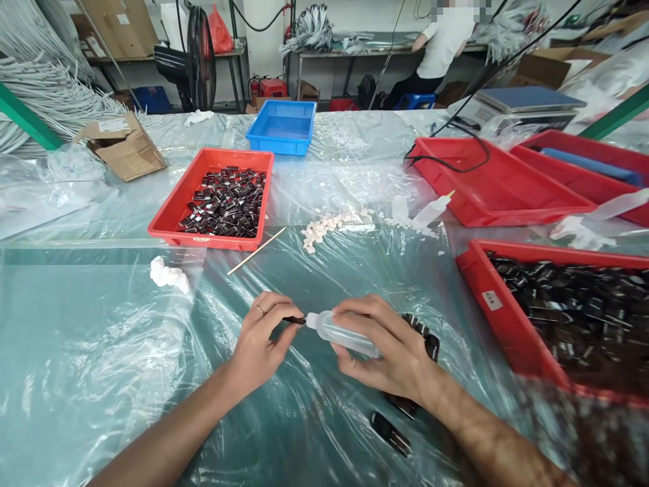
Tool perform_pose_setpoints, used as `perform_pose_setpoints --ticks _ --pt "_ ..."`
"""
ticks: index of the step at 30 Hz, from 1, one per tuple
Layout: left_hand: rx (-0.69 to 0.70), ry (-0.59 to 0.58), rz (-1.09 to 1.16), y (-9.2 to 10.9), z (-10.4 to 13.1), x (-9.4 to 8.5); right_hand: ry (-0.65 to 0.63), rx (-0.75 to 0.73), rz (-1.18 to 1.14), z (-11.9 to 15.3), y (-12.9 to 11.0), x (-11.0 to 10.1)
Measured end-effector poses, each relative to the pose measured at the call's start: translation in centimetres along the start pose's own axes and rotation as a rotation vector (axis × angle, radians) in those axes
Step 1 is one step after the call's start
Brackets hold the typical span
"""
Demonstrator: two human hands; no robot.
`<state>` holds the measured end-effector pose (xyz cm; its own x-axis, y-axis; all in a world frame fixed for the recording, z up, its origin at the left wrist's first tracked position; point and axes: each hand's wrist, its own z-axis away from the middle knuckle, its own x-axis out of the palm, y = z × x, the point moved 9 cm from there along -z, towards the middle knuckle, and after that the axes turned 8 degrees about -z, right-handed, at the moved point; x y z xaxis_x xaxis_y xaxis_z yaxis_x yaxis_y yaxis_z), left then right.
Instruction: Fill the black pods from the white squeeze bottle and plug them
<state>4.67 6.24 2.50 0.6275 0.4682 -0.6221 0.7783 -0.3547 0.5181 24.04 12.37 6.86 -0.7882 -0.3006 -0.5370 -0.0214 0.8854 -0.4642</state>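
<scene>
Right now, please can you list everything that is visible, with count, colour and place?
squeeze bottle: one, clear, in the right hand, nozzle pointing left
small black part: one, pinched in the left hand at the nozzle
red trays: four; one centre left with black parts, three at right
blue tray: one, far centre
white bits: a heap, table centre
wooden stick: one, beside the left tray
second bottle: one, clear, lying centre right
cardboard box: one, brown, far left
person: one, white shirt, background
left hand: grip shut
right hand: grip shut
</scene>
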Motion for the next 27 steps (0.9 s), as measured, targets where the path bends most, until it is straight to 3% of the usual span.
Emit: perform_pose_setpoints --ticks 11,16,18,22,24,27 --pt "0.023 0.003 -0.035 0.2 0.2 -0.1 -0.014 -0.041 0.034 -0.3 -0.5 0.1" --pt "0.006 0.041 -0.054 -0.1 0.4 0.0 0.005 0.061 -0.058 -0.3 0.4 0.1" --pt "-0.02 0.061 -0.056 -0.4 0.6 -0.1 0.063 0.156 -0.162 0.1 1.6 -0.3" --pt "-0.08 0.096 -0.018 -1.0 0.8 -0.5 0.242 0.512 -0.508 2.0 6.7 -0.8" --pt "-0.099 0.098 -0.002 -1.1 0.7 -0.6 0.269 0.637 -0.679 2.9 8.9 0.2" --pt "-0.131 0.101 0.004 -1.6 0.7 -0.4 0.218 0.678 -0.754 3.5 10.9 2.5"
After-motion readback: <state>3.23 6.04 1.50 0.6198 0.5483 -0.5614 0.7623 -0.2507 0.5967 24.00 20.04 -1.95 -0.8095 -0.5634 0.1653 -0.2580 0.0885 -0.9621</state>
